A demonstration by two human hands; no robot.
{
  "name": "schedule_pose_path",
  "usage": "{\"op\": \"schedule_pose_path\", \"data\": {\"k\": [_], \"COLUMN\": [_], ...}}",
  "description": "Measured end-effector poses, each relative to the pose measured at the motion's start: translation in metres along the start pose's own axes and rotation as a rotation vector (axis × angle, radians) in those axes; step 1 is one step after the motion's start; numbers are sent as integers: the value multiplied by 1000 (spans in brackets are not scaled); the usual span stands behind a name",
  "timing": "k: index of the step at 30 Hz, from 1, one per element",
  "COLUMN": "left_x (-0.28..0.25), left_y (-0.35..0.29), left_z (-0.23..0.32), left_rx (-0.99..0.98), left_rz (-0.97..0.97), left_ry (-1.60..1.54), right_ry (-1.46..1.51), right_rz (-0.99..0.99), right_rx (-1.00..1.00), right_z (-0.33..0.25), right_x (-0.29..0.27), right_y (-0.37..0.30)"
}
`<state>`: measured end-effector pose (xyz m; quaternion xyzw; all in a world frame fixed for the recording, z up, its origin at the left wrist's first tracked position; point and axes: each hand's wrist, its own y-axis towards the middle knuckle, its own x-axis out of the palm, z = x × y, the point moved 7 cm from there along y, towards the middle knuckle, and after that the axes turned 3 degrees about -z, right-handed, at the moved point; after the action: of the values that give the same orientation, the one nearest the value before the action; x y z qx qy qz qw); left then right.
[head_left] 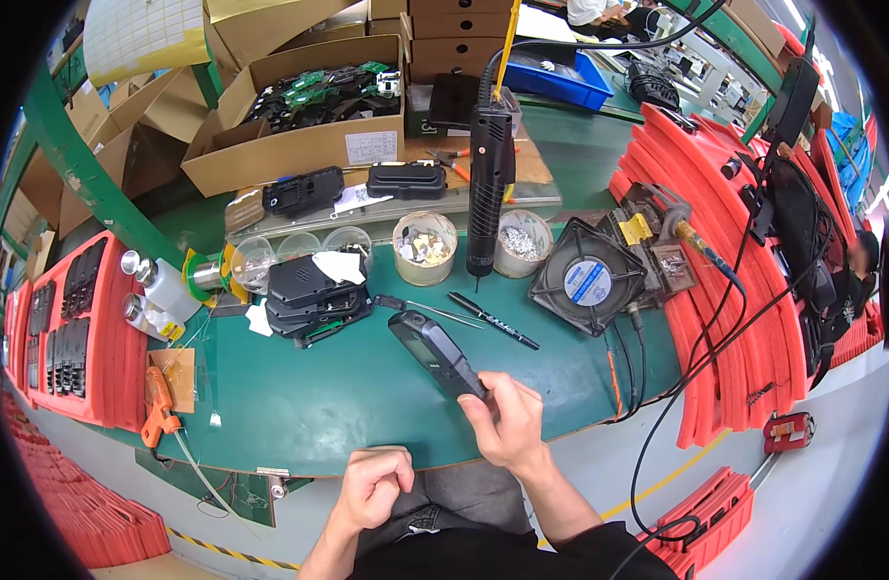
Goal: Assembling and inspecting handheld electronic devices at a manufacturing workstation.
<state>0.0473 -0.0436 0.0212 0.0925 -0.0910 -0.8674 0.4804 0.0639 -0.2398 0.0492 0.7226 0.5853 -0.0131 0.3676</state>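
My right hand (507, 420) grips the lower end of a black handheld device (430, 350), which has a small screen and is tilted above the green bench. The thumb presses on its near side, and the fingers wrap behind it. My left hand (375, 483) is curled into a fist at the bench's front edge, with nothing showing in it. Beyond the device lie a black marker pen (493, 320) and thin metal tweezers (444, 313). A black electric screwdriver (485, 184) hangs upright above them. To the left sits a stack of black device housings (314, 298).
Two tubs of small parts (424, 249) flank the screwdriver. On the right are a black fan (586, 277), a soldering iron (700, 244) and stacked red foam trays (725, 319). A glue gun (159, 406) and metal bottles (164, 285) stand left. Behind is a cardboard box (294, 155).
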Motion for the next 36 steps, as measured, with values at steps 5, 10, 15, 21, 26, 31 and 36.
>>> {"op": "schedule_pose_path", "data": {"k": [5,10,15,21,26,31,36], "left_x": [0,-1,-1,2,3,0,-3], "left_y": [1,1,1,0,2,4,4], "left_z": [1,2,2,2,4,2,0], "left_rx": [2,7,-3,16,24,50,28], "left_rz": [-1,-2,-11,21,36,30,33], "left_ry": [-10,-8,-3,-3,-19,-24,-5], "right_ry": [3,-9,-22,-13,-34,-63,5], "right_rz": [5,1,2,7,26,114,124], "right_rx": [-6,-7,12,22,21,31,124], "right_z": [0,-1,-1,0,-2,5,25], "right_x": [0,1,0,-1,-3,-7,-3], "right_y": [0,0,-1,-3,-4,-8,-15]}}
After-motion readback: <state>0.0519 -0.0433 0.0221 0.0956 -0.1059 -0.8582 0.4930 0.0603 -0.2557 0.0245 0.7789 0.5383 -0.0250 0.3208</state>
